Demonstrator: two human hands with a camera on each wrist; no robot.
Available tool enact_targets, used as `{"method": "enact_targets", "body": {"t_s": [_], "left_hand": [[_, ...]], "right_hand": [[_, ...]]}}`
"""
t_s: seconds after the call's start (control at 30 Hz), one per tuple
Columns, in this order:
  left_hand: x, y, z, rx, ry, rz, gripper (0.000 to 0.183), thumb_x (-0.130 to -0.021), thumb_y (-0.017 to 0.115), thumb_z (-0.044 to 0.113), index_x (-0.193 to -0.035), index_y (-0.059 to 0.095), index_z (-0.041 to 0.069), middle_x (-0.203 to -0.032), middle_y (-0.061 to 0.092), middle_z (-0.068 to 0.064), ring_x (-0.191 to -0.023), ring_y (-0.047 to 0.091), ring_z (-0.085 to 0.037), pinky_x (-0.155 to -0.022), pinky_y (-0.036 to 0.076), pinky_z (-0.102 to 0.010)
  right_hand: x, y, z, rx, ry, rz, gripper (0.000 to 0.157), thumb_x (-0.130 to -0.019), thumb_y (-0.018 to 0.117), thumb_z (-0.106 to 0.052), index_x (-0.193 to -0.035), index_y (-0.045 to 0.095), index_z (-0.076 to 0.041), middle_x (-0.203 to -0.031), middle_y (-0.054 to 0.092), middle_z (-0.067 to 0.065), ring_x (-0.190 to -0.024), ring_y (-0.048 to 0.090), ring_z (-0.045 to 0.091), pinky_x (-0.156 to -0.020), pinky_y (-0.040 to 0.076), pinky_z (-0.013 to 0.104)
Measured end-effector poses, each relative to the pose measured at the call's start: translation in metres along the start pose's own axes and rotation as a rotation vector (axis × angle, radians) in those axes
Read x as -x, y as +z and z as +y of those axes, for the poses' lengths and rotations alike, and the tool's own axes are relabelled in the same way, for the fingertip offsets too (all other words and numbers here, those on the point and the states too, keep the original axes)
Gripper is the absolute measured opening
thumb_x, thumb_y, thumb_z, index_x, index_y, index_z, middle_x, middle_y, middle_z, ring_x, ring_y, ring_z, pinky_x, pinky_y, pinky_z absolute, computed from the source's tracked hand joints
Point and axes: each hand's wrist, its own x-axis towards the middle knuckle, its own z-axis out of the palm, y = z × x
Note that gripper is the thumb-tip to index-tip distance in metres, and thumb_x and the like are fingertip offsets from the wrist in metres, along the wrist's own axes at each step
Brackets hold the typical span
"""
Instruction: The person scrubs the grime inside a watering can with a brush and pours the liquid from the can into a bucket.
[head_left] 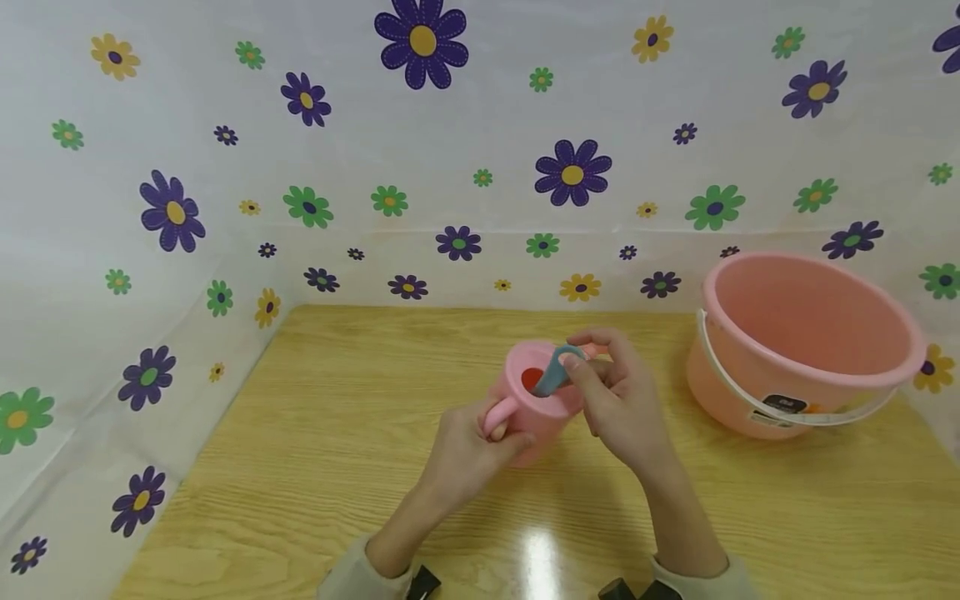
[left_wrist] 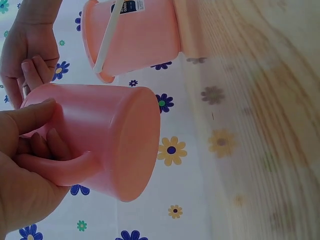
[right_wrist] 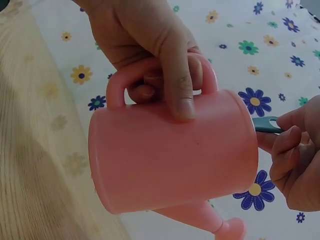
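Observation:
A small pink watering can (head_left: 542, 433) is tilted above the wooden table, its opening turned up in the head view. My left hand (head_left: 471, 446) grips its side handle (right_wrist: 132, 75), thumb pressed along the can's wall. The spout (right_wrist: 192, 214) with its round head points away on the opposite side. My right hand (head_left: 626, 408) pinches the end of a blue-grey handle (head_left: 553, 375), which has a hole in it and reaches into the can's opening. Something red (head_left: 531, 379) shows inside the can; the lower end of the blue-grey tool is hidden there.
To the right stands a large pink bucket (head_left: 750, 367) with a white bail handle (head_left: 780, 410). The wooden table (head_left: 337, 400) spreads under both hands. A white flowered sheet (head_left: 480, 133) hangs behind and along the left side.

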Motion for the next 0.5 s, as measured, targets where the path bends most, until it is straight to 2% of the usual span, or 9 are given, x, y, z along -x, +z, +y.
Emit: {"method": "enact_targets", "body": {"t_s": [0.07,0.13,0.27,0.33,0.4,0.5], "left_hand": [[0.001,-0.001,-0.001,0.005,-0.011,0.004,0.042,-0.081,0.08,0.0,-0.065,0.041,0.009,-0.058,0.035,0.006,-0.056,0.038,-0.005,-0.053,0.036,-0.019],[0.001,-0.001,-0.001,-0.004,-0.007,0.005,0.043,-0.08,0.08,0.0,-0.065,0.041,0.009,-0.058,0.034,0.006,-0.056,0.039,-0.005,-0.054,0.037,-0.019],[0.0,0.0,-0.003,-0.029,0.031,0.002,0.043,-0.079,0.08,-0.002,-0.066,0.041,0.009,-0.06,0.034,0.006,-0.058,0.041,-0.006,-0.057,0.041,-0.02],[-0.001,0.0,-0.003,-0.029,0.043,-0.001,0.041,-0.079,0.08,-0.002,-0.067,0.042,0.009,-0.061,0.034,0.006,-0.059,0.043,-0.007,-0.059,0.042,-0.021],[-0.001,0.0,-0.003,-0.023,0.048,-0.006,0.039,-0.08,0.08,-0.002,-0.069,0.044,0.009,-0.061,0.035,0.005,-0.06,0.043,-0.008,-0.059,0.043,-0.021],[-0.002,-0.001,-0.002,-0.017,0.046,-0.006,0.035,-0.08,0.08,-0.001,-0.071,0.047,0.008,-0.061,0.036,0.004,-0.058,0.042,-0.007,-0.057,0.042,-0.02]], "right_hand": [[0.0,0.001,0.0,-0.021,0.001,0.005,0.019,-0.101,0.055,-0.009,-0.12,0.052,-0.003,-0.08,0.072,0.013,-0.035,0.035,0.014,-0.033,0.029,0.025],[0.0,-0.002,-0.001,-0.054,-0.002,0.053,0.018,-0.101,0.056,-0.009,-0.118,0.053,-0.003,-0.081,0.073,0.009,-0.034,0.034,0.013,-0.033,0.027,0.026],[-0.001,-0.008,-0.003,-0.108,-0.012,0.141,0.016,-0.1,0.057,-0.008,-0.115,0.056,-0.003,-0.078,0.074,0.003,-0.032,0.032,0.013,-0.031,0.022,0.029],[-0.002,-0.007,-0.003,-0.109,-0.006,0.142,0.015,-0.1,0.058,-0.008,-0.114,0.059,-0.002,-0.078,0.074,0.002,-0.034,0.033,0.012,-0.033,0.02,0.029],[-0.003,-0.004,-0.001,-0.082,-0.016,0.11,0.015,-0.099,0.06,-0.006,-0.112,0.063,-0.001,-0.078,0.074,0.004,-0.042,0.049,0.01,-0.046,0.04,0.023],[-0.002,0.004,0.002,-0.017,-0.022,0.015,0.016,-0.097,0.062,-0.006,-0.11,0.069,0.0,-0.086,0.073,0.007,-0.068,0.065,0.013,-0.074,0.053,0.021]]}}
